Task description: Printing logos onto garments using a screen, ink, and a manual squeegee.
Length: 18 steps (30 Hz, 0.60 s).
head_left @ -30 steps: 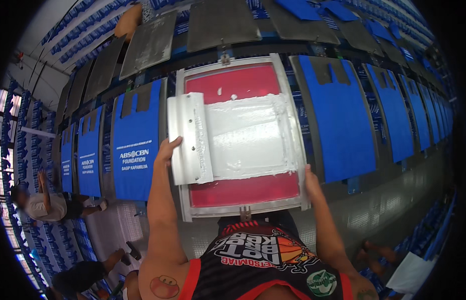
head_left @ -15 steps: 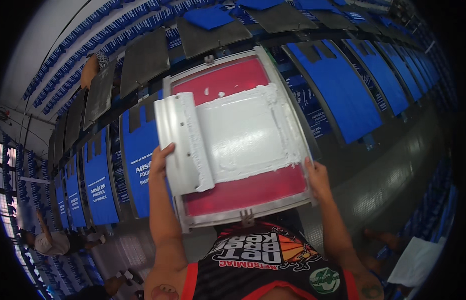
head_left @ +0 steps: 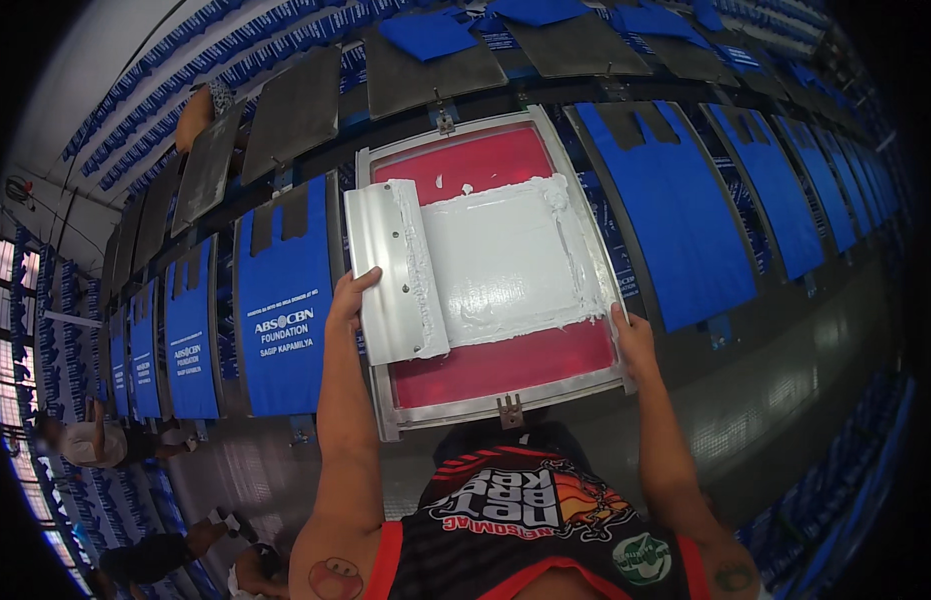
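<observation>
The left hand [head_left: 351, 300] is clamped on the near left edge of a wide silver metal squeegee [head_left: 393, 270], fingers curled over its rim. The blade stands along the left side of a metal-framed printing screen with red mesh [head_left: 505, 365], touching a thick sheet of white ink [head_left: 510, 258] that covers the middle of the mesh. A ridge of ink is piled against the blade's right edge.

Over on the other side, the right hand [head_left: 633, 340] grips the frame's near right corner, thumb on top; the fingers underneath are hidden, so how tightly it closes is hard to say. The screen lies flat right in front of the person, just beyond the black and red printed jersey [head_left: 530, 520].

To the left of the screen, a blue fabric bag with white lettering [head_left: 283, 310] lies on its board, with more like it running off down the row. To the right, a plain blue fabric bag [head_left: 675, 220] sits just beside the frame. Beyond the screen, bare grey pallet boards [head_left: 425, 70] line the next row. At far left, low down, other people [head_left: 95, 440] are on the floor.
</observation>
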### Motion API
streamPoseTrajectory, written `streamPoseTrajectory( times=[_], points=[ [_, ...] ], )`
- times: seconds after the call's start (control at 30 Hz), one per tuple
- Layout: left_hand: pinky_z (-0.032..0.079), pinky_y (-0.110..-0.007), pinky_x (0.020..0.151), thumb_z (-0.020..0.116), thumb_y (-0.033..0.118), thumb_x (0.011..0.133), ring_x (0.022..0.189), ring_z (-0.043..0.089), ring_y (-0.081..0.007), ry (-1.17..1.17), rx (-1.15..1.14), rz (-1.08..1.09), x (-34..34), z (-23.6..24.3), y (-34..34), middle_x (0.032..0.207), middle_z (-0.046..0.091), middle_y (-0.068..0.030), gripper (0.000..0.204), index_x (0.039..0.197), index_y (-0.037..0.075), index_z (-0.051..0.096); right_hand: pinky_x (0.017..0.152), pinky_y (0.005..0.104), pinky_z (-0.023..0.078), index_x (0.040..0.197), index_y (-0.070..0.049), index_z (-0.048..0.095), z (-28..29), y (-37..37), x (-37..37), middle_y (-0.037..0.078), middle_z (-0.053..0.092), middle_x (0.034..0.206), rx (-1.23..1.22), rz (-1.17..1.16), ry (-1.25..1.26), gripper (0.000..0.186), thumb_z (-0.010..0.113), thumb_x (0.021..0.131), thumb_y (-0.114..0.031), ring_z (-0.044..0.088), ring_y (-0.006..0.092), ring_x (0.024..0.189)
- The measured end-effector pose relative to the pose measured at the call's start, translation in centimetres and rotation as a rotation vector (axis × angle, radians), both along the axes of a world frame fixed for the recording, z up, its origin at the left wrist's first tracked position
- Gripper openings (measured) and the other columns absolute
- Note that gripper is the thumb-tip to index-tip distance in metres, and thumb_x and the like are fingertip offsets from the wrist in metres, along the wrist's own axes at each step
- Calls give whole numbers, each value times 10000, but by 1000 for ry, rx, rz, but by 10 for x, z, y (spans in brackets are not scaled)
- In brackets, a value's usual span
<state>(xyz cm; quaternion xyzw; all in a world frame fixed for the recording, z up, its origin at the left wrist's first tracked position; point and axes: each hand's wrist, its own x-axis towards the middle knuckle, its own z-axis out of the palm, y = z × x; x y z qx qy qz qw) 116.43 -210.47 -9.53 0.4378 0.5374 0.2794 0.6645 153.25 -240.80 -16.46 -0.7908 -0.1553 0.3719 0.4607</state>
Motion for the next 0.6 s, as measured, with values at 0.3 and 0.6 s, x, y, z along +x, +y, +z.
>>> streamPoseTrajectory(
  times=[0.3, 0.6],
  points=[
    [538, -367, 762, 755, 112, 726, 842, 675, -245, 172, 202, -245, 24, 21, 18, 958, 674, -153, 438, 1108, -48, 612, 809, 357, 479, 1034, 48, 659, 13, -10, -26, 218, 670, 890, -1, 91, -1147, 514, 582, 877, -436, 649, 262, 877],
    [528, -407, 710, 689, 152, 722, 842, 651, -282, 1018, 1101, -775, 172, 52, 38, 846, 683, -99, 305, 1025, 134, 665, 747, 278, 514, 994, 43, 672, 3, -51, -161, 108, 696, 872, -50, 481, 527, 343, 637, 898, -285, 650, 131, 806]
  ],
)
